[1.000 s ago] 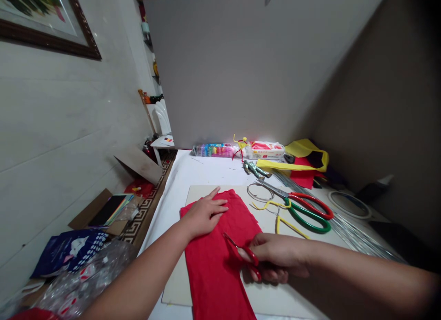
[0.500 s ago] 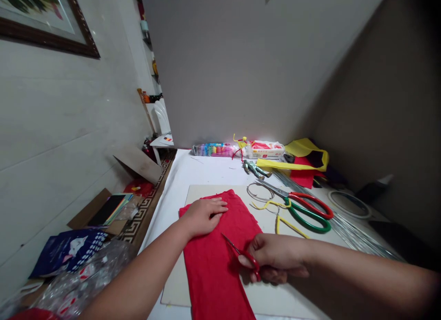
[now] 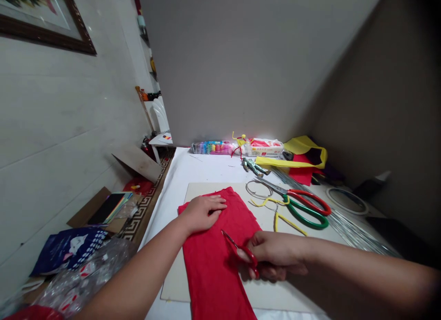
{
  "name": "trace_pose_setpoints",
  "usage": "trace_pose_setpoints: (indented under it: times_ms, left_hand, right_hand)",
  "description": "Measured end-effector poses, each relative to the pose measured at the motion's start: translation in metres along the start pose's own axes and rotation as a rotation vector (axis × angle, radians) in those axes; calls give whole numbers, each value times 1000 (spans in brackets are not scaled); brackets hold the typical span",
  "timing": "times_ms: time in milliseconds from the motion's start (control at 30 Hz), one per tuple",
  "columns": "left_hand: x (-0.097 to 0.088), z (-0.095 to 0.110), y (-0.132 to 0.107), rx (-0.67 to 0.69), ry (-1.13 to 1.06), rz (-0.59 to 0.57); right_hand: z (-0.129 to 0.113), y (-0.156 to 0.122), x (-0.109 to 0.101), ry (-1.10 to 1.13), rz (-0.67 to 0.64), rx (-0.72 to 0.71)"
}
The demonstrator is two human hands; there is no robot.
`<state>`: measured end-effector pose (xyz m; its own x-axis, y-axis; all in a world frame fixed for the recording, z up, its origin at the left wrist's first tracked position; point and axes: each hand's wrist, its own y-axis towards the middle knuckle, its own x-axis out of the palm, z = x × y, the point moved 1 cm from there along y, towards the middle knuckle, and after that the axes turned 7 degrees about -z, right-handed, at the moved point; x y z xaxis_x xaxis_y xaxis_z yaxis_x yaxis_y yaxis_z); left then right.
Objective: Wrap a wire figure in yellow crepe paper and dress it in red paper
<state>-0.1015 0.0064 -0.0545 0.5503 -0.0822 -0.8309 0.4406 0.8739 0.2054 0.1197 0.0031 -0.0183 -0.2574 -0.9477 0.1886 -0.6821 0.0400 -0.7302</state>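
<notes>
Pressing my left hand (image 3: 203, 214) flat on the crinkled red sheet (image 3: 213, 274) lying on the pale board (image 3: 210, 191), while my right hand (image 3: 275, 255) is gripping small red-handled scissors (image 3: 243, 255) over it, no cut showing yet.

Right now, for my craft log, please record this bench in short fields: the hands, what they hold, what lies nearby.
left hand: flat on a crinkled red sheet, holding nothing
right hand: gripping small red-handled scissors over the sheet
under the sheet: pale board
right of the sheet: large red-and-green-handled scissors, yellow pipe cleaners, bundle of metal wires
</notes>
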Motion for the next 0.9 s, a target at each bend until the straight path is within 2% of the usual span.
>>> trace_pose_setpoints:
  times_ms: [333, 600, 900]
  left_hand:
    - [1, -8, 2, -14, -97, 28]
    - [0, -9, 3, -30, -149, 64]
    - [0, -12, 4, -37, -190, 68]
  right_hand:
    - [-4, 5, 6, 67, -16, 21]
    - [-10, 18, 15, 82, 75, -8]
    - [-10, 18, 23, 86, 170, -19]
